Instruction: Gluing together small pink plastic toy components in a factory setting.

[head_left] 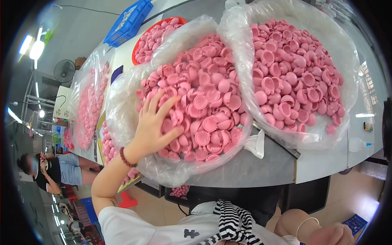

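Note:
My left hand (157,124) lies with its fingers spread on a heap of small pink hollow plastic half-shells (200,102), which fills an open clear plastic bag (130,98). The fingertips touch the shells at the left side of the heap, and no piece is visibly gripped. A red beaded bracelet circles that wrist. At the lower right edge, well away from the table, my right hand (332,234) is curled closed and partly cut off. What it may hold is hidden.
A second bag (347,81) of pink shells (292,73) stands to the right. Behind are a red basin (135,53) and a blue crate (130,22). Near the front lie a crumpled white piece (256,144), a dark bar and a small bottle (357,144). Another person (49,169) is far left.

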`<action>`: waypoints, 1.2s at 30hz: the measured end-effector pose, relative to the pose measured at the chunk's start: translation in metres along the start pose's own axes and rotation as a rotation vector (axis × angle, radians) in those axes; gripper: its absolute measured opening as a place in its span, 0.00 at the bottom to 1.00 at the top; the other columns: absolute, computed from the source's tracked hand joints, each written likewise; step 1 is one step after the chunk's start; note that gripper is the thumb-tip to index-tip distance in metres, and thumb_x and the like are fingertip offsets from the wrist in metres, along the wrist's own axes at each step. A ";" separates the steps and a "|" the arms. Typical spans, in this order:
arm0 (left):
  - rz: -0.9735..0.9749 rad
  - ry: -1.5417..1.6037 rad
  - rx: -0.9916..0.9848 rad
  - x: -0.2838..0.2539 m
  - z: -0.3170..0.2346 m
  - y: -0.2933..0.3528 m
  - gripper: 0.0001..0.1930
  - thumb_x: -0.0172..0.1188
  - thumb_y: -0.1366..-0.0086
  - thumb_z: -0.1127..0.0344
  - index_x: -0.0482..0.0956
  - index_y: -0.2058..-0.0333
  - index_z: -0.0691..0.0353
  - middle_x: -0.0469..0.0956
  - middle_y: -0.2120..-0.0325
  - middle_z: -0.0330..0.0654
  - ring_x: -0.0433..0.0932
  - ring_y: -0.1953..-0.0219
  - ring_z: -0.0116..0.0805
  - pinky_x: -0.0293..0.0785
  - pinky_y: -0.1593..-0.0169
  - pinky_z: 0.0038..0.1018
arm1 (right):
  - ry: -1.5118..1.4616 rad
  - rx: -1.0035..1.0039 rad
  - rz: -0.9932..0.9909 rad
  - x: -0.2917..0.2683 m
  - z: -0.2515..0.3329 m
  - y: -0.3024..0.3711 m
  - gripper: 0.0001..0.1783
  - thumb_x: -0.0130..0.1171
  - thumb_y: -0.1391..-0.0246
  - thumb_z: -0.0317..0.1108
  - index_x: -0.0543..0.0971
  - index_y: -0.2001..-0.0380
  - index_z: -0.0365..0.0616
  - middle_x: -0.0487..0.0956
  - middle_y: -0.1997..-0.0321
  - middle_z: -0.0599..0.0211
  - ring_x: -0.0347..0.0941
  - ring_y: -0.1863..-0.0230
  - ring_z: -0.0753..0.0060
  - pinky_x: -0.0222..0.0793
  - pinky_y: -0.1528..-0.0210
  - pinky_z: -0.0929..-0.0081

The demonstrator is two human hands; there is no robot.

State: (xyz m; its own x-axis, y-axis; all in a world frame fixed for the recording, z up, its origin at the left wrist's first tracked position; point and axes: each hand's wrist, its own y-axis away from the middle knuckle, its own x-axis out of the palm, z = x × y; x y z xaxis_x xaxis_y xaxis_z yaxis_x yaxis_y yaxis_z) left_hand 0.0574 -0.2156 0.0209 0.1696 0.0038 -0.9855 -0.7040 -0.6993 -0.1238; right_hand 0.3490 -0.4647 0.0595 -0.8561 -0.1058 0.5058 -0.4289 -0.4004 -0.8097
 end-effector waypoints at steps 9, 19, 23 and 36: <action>-0.044 0.169 -0.138 -0.002 0.015 -0.014 0.30 0.58 0.51 0.59 0.64 0.47 0.57 0.55 0.44 0.53 0.53 0.41 0.53 0.49 0.41 0.41 | 0.529 0.111 -0.338 -0.044 0.000 0.036 0.11 0.54 0.54 0.32 0.62 0.76 0.44 0.65 0.81 0.69 0.60 0.78 0.75 0.51 0.76 0.79; -0.169 0.403 0.222 -0.042 -0.054 -0.136 0.13 0.55 0.51 0.71 0.73 0.64 0.64 0.73 0.61 0.46 0.71 0.55 0.43 0.63 0.49 0.31 | 0.988 0.185 -0.574 -0.093 0.034 0.058 0.09 0.48 0.48 0.33 0.64 0.75 0.39 0.65 0.78 0.66 0.57 0.75 0.77 0.52 0.72 0.82; -0.149 0.433 0.364 -0.017 -0.090 -0.207 0.15 0.53 0.44 0.64 0.72 0.60 0.66 0.74 0.62 0.49 0.72 0.57 0.41 0.66 0.54 0.28 | 1.163 0.104 -0.510 -0.102 0.006 0.045 0.03 0.47 0.54 0.26 0.66 0.77 0.37 0.68 0.81 0.64 0.59 0.78 0.77 0.55 0.74 0.83; 0.186 0.235 0.509 0.077 -0.147 -0.300 0.34 0.47 0.46 0.37 0.63 0.45 0.49 0.62 0.48 0.47 0.57 0.45 0.49 0.51 0.42 0.43 | 1.271 0.267 -0.362 -0.135 -0.022 0.031 0.03 0.53 0.58 0.20 0.73 0.76 0.35 0.73 0.77 0.65 0.65 0.77 0.78 0.61 0.73 0.84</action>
State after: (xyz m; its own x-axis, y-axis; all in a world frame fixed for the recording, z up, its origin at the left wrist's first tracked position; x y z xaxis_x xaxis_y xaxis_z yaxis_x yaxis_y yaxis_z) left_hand 0.3832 -0.1108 -0.0005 0.1184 -0.2851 -0.9511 -0.9691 -0.2419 -0.0481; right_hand 0.4452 -0.4423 -0.0405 -0.4422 0.8946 -0.0641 -0.7418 -0.4049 -0.5345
